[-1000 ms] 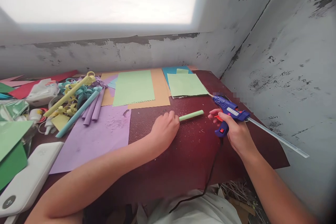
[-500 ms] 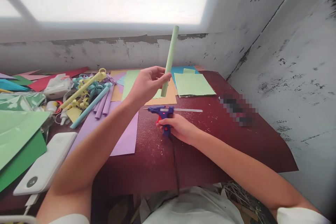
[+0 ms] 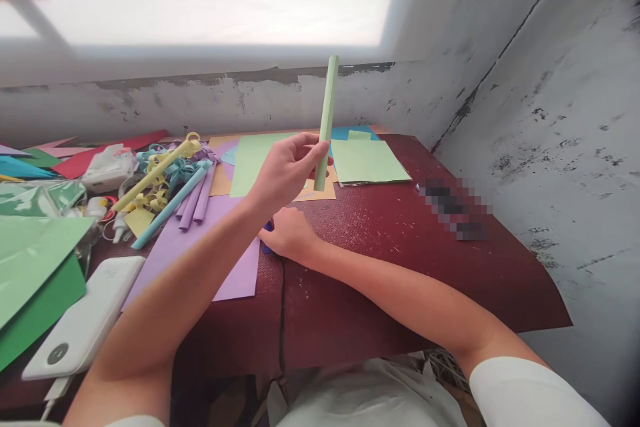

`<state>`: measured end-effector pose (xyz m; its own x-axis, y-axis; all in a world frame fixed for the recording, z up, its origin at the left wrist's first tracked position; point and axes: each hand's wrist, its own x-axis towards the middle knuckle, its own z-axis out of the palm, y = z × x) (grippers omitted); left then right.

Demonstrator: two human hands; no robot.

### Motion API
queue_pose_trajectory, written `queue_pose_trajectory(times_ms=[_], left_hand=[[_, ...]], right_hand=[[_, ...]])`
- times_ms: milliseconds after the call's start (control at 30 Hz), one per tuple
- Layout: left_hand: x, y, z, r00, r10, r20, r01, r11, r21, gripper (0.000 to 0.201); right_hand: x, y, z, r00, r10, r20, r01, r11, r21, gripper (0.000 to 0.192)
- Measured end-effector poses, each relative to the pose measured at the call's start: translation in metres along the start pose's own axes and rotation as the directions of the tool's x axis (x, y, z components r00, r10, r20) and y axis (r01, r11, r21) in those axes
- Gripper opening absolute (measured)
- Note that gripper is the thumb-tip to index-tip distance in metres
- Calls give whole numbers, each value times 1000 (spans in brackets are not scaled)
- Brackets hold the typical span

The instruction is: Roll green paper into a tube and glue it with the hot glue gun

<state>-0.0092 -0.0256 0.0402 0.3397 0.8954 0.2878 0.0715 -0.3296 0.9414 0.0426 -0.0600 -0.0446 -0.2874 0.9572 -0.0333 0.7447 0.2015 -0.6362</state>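
Note:
My left hand holds a rolled pale green paper tube upright, pinched near its lower end between thumb and fingers. Lower down, my right hand is closed around a blue hot glue gun. Most of the glue gun is hidden behind my left forearm and the hand itself; a dark cord hangs from it over the table's front edge. Beneath the two hands lies a purple paper sheet, and light green sheets are stacked just beyond to the right.
Purple paper tubes, a blue tube and a yellow tube lie among curled paper strips at left. A white power bank and green sheets are nearer me. Walls border the dark red table behind and right.
My right hand has moved left with the glue gun, which now passes mostly out of sight behind my left forearm. The green tube has shifted slightly and stands more upright.

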Motion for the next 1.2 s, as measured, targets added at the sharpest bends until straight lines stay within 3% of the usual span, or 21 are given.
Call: queue_pose_trajectory(times_ms=[100, 233, 367, 567, 700, 867, 1200], left_hand=[[-2, -1, 6, 999, -35, 19, 35, 999, 6, 27], [-4, -3, 11, 998, -44, 38, 43, 999, 30, 28], [-4, -5, 10, 998, -40, 45, 37, 998, 58, 30], [-3, -4, 8, 999, -24, 37, 21, 997, 72, 32], [-4, -5, 10, 999, -26, 48, 23, 998, 57, 31], [-4, -7, 13, 997, -40, 72, 37, 998, 40, 28], [-5, -11, 17, 995, -52, 84, 49, 998, 48, 25]], right_hand=[[-2, -3, -2, 999, 22, 34, -19, 996, -90, 38], [-8, -3, -3, 996, -46, 80, 51, 997, -63, 29], [-11, 3, -8, 987, -85, 136, 76, 994, 73, 19], [-4, 16, -13, 930, -85, 357, -46, 938, 343, 23], [-5, 17, -13, 942, -143, 304, 49, 953, 297, 26], [-7, 13, -13, 954, -140, 265, 71, 964, 256, 26], [-3, 16, -13, 925, -52, 376, -124, 894, 430, 22]])
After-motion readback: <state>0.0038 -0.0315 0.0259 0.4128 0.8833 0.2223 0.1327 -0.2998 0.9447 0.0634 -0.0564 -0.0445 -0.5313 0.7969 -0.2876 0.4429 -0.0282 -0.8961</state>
